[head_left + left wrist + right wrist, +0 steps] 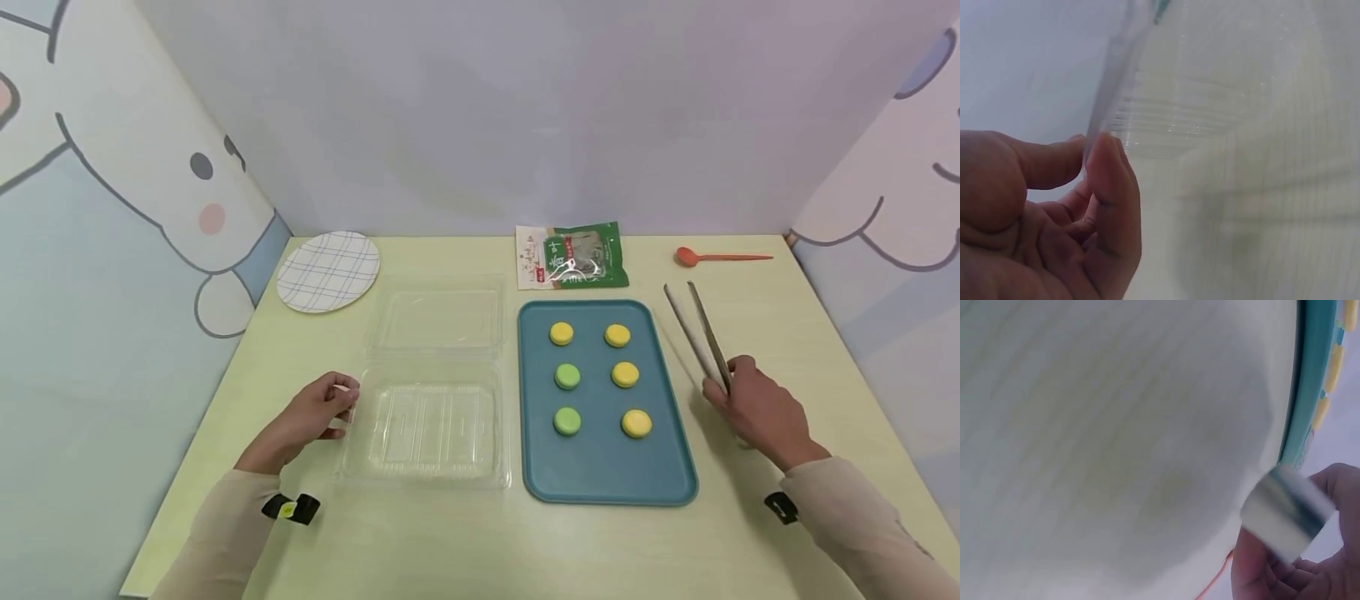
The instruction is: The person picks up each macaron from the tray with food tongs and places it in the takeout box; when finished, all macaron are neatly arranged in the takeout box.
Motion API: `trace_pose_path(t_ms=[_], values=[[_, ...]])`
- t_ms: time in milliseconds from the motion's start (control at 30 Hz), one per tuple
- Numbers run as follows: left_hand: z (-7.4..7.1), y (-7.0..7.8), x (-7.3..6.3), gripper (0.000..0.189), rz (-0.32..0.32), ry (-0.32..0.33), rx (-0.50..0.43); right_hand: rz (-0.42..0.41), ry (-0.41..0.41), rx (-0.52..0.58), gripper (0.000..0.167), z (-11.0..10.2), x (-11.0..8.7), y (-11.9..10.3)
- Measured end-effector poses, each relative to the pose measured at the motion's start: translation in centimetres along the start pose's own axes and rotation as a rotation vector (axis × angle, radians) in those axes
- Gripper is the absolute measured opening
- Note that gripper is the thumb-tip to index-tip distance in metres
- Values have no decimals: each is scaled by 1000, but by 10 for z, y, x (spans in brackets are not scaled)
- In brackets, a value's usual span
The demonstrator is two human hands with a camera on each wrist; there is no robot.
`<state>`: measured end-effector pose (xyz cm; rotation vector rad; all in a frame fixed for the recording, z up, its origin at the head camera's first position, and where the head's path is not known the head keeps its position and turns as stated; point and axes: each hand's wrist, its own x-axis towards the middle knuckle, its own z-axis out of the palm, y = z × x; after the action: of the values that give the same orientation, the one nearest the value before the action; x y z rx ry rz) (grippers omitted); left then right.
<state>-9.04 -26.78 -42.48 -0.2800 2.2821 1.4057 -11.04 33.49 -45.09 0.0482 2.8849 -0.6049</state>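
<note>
My left hand pinches the left rim of a clear plastic clamshell box between thumb and fingers. The box lies opened out, its lid folded back away from me; in the left wrist view its thin edge runs between thumb and forefinger. In my right hand I grip metal tongs whose tips point away from me and stand apart, with nothing between them. To the left of the tongs, a blue tray bears several yellow macarons and two green macarons.
Behind the tray lies a green and white food packet. An orange spoon rests at the back right, beyond the tongs. At the back left is a white checked plate. Walls enclose the table at the back and sides.
</note>
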Motion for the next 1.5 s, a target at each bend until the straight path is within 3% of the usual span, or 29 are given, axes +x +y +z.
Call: trace_pose_path(t_ms=[367, 500, 633, 833, 1000, 1500], values=[[3, 0, 2, 30, -1, 24, -5, -129, 129, -19, 41, 4, -4, 4], [3, -1, 3, 30, 3, 27, -1, -187, 176, -38, 45, 7, -5, 6], [3, 1, 2, 30, -2, 28, -2, -231, 172, -33, 54, 8, -6, 8], [4, 4, -1, 31, -6, 21, 0, -275, 160, -78, 32, 9, -7, 7], [4, 4, 0, 31, -12, 25, 6, -338, 177, -150, 29, 14, -7, 7], [3, 0, 0, 29, 12, 31, 5, -414, 245, -230, 43, 16, -12, 3]])
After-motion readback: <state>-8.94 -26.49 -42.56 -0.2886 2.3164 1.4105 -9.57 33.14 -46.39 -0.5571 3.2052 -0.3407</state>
